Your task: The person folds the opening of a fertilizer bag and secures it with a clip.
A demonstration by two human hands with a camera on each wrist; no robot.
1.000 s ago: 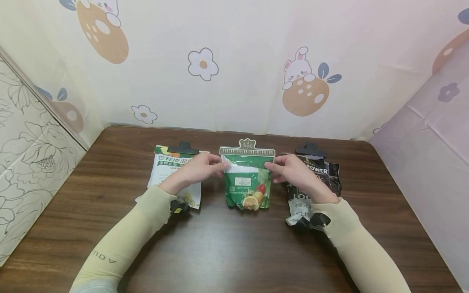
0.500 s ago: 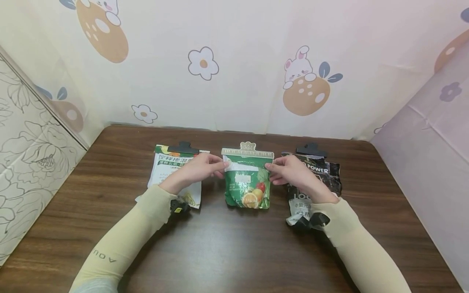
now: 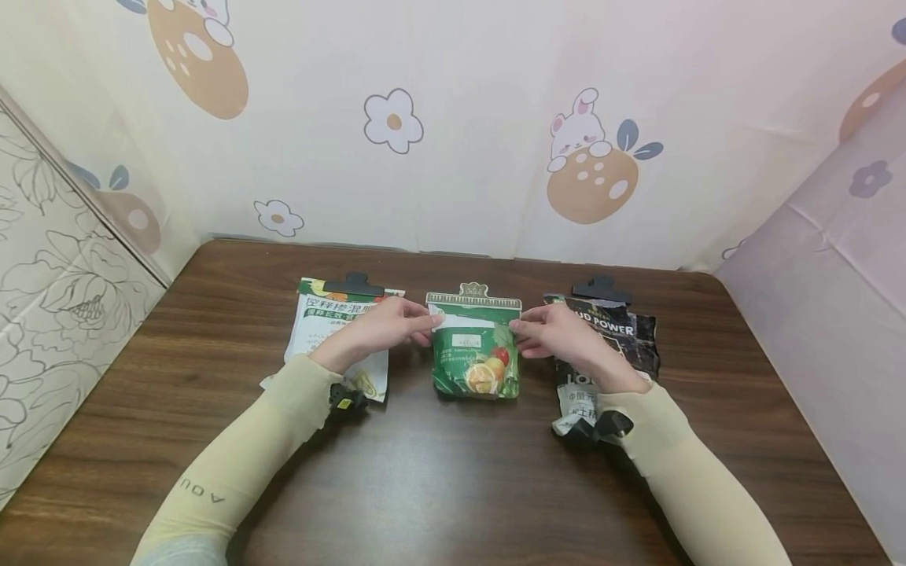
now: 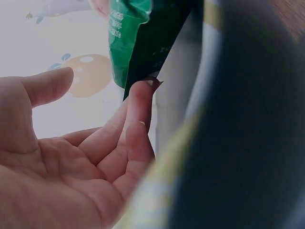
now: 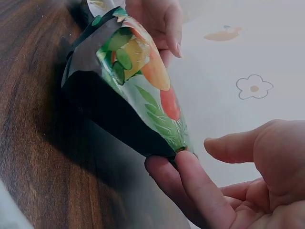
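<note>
A green pouch (image 3: 460,369) printed with fruit stands in the middle, its top closed by a gold-and-dark-green clip (image 3: 473,295) with a ruler-like bar. My left hand (image 3: 385,324) is at its left edge; in the left wrist view the fingertips (image 4: 142,93) touch the pouch while the thumb stands apart from it. At the right edge is my right hand (image 3: 562,334). The right wrist view shows its index and middle fingertips (image 5: 188,162) against the pouch's corner, thumb held away. The hands flank the pouch from both sides.
To the left lies a white-and-green pouch (image 3: 314,322) under a black clip (image 3: 355,285), partly behind my left hand. A black pouch (image 3: 640,350) with another black clip (image 3: 602,291) lies at the right. The brown wooden table (image 3: 439,487) meets a patterned curtain behind.
The green pouch's clip has come down and slightly left, and its lower edge has shifted up a little in view. My right hand has moved slightly left; the side pouches stay put.
</note>
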